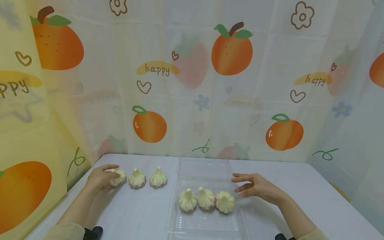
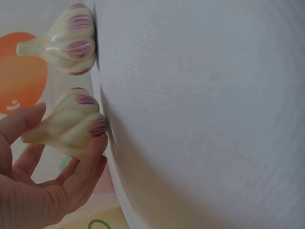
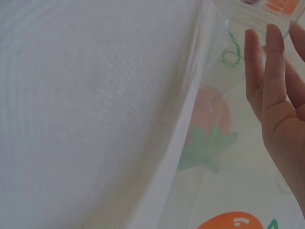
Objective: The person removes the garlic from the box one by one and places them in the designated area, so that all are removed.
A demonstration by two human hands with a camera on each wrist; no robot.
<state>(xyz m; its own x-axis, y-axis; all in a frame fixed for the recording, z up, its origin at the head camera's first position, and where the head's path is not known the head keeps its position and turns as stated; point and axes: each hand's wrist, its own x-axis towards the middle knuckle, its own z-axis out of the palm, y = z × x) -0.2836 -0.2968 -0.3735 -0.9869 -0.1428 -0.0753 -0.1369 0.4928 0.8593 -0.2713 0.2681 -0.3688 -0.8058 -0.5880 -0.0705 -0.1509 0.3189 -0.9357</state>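
Garlic bulbs [image 1: 137,180], quantity six, pale, some with purple streaks. Directions as on a clock face laid over the head view, twelve at the far side.

Progress: three bulbs stand side by side in the clear plastic container [image 1: 204,224]; three more form a row on the white table [image 1: 135,213], between the container's nine and ten o'clock. Judged by that count, the work is about half done, with three bulbs inside and three outside; which way they are going, these views do not settle. What looks like the clear lid [image 1: 205,169] lies back at the container's twelve o'clock.

Left hand [image 1: 101,178]: thumb and fingers pinch the outermost bulb [image 1: 119,177], at the hand's three o'clock. Whether its base rests on the table or hangs just off it cannot be told. The other two of the row lie farther along the same three o'clock line, apart from the fingers.

Right hand [image 1: 260,189]: grips nothing; fingers loosely extended. Nearest item, the end bulb [image 1: 225,202] in the container, lies between eight and nine o'clock of it, apart. Fingertip contact with the container rim: cannot be told.
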